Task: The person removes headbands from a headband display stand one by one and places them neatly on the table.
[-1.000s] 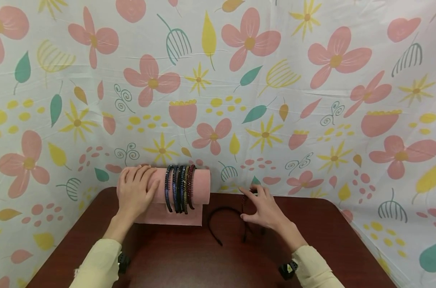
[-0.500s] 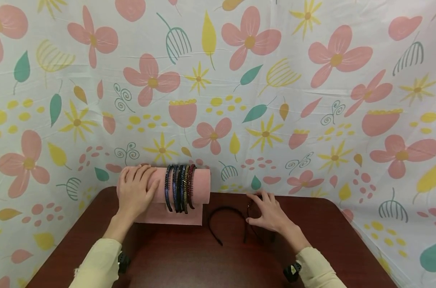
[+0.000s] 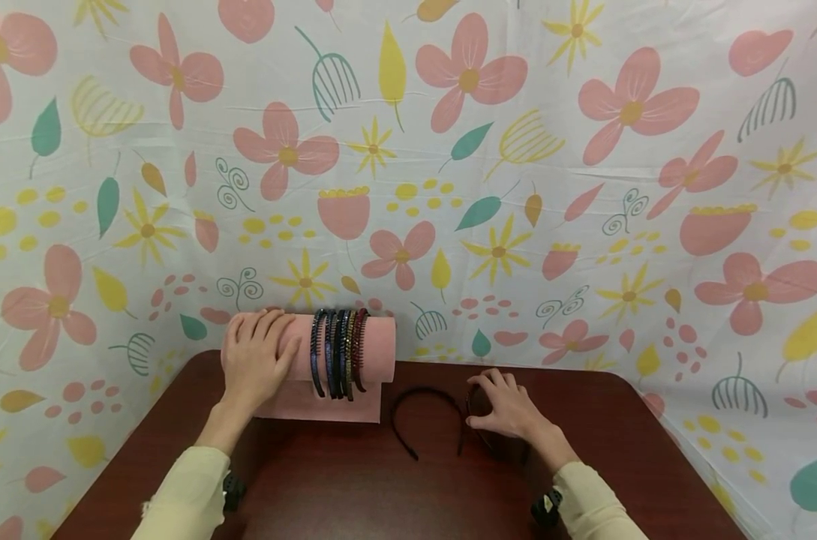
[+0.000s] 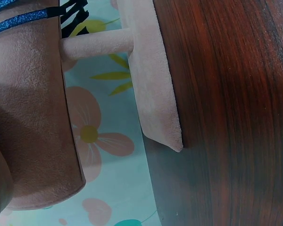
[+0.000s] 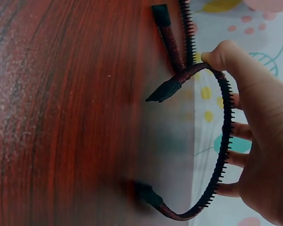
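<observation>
My left hand rests over the left end of a pink plush headband stand, its fingers curved over the roll. Several glittery headbands in blue, black, gold and dark red hang side by side round the roll. On the table, my right hand holds a dark red toothed headband. In the right wrist view the thumb presses near one end, while the fingers lie along the toothed side. Another dark headband lies on the table between the stand and that hand.
The dark reddish-brown table has rounded far corners. Behind it hangs a white cloth printed with flowers and leaves. The stand's flat pink base joins the roll by a short post.
My right hand has moved a little to the right and nearer, lowering with the dark red headband beside the other one on the table. My left hand keeps its place on the stand.
</observation>
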`<state>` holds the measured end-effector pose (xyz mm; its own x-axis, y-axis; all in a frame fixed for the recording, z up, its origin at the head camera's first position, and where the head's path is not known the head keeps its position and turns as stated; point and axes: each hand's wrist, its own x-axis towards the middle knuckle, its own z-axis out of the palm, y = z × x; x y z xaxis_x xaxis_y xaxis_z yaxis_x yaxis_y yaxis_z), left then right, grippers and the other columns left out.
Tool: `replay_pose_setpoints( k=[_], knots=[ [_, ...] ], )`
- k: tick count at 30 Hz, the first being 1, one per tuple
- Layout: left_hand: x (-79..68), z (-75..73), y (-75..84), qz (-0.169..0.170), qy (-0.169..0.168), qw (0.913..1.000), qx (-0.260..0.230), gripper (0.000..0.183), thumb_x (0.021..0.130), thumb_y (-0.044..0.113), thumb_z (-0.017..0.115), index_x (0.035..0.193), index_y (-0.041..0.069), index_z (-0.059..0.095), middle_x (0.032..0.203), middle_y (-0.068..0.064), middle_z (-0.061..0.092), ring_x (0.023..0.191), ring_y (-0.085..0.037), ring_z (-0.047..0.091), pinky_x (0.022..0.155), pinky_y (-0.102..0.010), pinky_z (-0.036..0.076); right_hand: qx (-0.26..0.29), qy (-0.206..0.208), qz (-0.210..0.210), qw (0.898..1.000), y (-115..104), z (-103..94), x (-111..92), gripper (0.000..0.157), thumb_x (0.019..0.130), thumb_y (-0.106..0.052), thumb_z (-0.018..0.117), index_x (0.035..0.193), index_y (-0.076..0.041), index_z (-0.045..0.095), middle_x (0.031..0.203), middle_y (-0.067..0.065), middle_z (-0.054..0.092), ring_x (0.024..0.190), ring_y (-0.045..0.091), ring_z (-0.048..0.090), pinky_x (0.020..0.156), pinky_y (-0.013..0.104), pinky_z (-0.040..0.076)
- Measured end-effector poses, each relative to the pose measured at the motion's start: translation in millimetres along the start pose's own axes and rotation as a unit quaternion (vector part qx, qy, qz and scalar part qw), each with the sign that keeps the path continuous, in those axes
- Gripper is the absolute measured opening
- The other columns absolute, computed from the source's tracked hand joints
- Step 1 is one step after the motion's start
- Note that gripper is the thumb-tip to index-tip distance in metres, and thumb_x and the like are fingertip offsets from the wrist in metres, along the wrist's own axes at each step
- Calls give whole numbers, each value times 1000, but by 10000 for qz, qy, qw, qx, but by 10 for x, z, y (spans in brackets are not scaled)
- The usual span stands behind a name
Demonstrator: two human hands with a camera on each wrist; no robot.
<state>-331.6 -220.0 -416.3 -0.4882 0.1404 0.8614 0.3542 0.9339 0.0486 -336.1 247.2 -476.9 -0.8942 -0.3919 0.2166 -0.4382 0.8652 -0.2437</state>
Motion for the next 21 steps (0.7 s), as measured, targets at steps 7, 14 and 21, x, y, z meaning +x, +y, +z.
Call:
replay_pose_setpoints(
  k=[7, 14, 21],
  knots=[
    [-2, 4, -2, -44, -33, 10000, 31, 51, 99, 51, 41, 123, 14, 66, 127, -13, 64, 122, -35, 52, 113, -56, 28, -25, -282, 56, 9996, 48, 52, 29, 66, 82, -49, 74, 136, -17, 56, 138, 12, 48, 123, 42, 45, 93, 68, 39],
    [-3, 6, 1, -45, 8, 10000, 51, 46, 96, 47, 47, 123, 14, 66, 127, -12, 64, 123, -34, 52, 112, -55, 29, 11, -491, 173, 9986, 100, 96, 51, 67, 81, -51, 73, 137, -18, 56, 137, 11, 49, 122, 41, 46, 94, 68, 38],
    [5, -9, 5, -27, -24, 10000, 55, 47, 97, 48, 46, 123, 14, 66, 128, -12, 64, 123, -34, 52, 114, -54, 27, 13, -695, 215, 9974, 145, 163, 53, 73, 82, -55, 71, 143, -18, 52, 141, 12, 48, 124, 40, 47, 98, 68, 37]
  ],
)
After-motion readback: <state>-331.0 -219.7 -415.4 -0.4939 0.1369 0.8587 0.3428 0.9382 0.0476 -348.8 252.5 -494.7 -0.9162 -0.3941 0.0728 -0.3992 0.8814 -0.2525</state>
